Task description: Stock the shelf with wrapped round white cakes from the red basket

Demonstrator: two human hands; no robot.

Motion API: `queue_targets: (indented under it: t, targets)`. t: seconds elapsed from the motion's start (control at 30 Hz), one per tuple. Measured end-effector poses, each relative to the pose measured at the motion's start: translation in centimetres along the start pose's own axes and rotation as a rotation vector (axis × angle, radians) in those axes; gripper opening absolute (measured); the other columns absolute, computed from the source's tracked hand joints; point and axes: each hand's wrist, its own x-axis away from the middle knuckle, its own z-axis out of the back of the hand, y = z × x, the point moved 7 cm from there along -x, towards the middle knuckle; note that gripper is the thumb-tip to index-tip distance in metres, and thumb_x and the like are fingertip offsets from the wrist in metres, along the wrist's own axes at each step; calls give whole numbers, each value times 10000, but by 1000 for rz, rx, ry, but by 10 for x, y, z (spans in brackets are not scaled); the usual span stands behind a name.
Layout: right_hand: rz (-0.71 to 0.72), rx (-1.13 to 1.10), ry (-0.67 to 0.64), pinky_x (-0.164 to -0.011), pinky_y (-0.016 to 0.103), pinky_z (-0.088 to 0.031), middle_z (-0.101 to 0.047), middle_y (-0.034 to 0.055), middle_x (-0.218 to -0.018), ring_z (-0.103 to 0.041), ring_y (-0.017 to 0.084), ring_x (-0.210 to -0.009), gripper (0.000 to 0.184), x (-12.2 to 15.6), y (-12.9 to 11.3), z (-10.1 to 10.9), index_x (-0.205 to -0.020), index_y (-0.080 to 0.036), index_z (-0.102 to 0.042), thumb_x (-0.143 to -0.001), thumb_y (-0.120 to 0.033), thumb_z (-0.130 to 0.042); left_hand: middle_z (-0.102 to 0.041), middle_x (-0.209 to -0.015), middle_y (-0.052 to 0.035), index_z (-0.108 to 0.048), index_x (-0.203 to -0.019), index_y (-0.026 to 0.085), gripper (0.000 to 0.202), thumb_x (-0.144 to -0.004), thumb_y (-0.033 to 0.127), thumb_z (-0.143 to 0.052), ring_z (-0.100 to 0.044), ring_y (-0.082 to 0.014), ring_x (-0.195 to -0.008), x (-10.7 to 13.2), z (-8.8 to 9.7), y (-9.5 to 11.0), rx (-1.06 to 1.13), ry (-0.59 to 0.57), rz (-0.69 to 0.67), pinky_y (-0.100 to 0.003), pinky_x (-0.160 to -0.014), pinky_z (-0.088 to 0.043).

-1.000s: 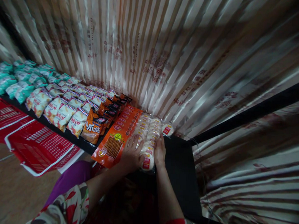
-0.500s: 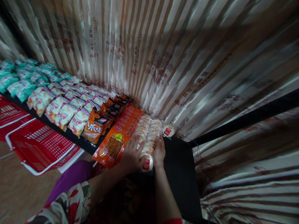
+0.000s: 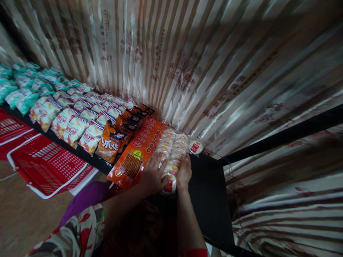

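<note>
Grip of left hand and right hand flanks glossy round packets.

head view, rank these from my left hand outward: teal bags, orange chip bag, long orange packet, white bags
1. long orange packet, right beside the left hand
2. orange chip bag, next row left
3. white bags, further left
4. teal bags, far left end

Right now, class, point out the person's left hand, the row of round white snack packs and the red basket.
left hand (image 3: 153, 176): head view, back of the hand.
row of round white snack packs (image 3: 175, 143): head view, a pack midway along the row.
red basket (image 3: 55, 166): head view, its bare mesh.
</note>
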Motion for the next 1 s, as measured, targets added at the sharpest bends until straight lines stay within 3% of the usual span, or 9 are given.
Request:
queue_targets:
  t: [1.0]
  targets:
    - [-9,21,32,-1058,358,-281,-473,68,-1364,-419,213,-1258,633,2,3,-2,-1327,-199,-446,-858,-574,-245,-371,-1421,-154,-447,-1310,127,580,-809,419,-473,-282,-306,-1334,1,3,-3,15,16,-28,-495,-1064,-281]
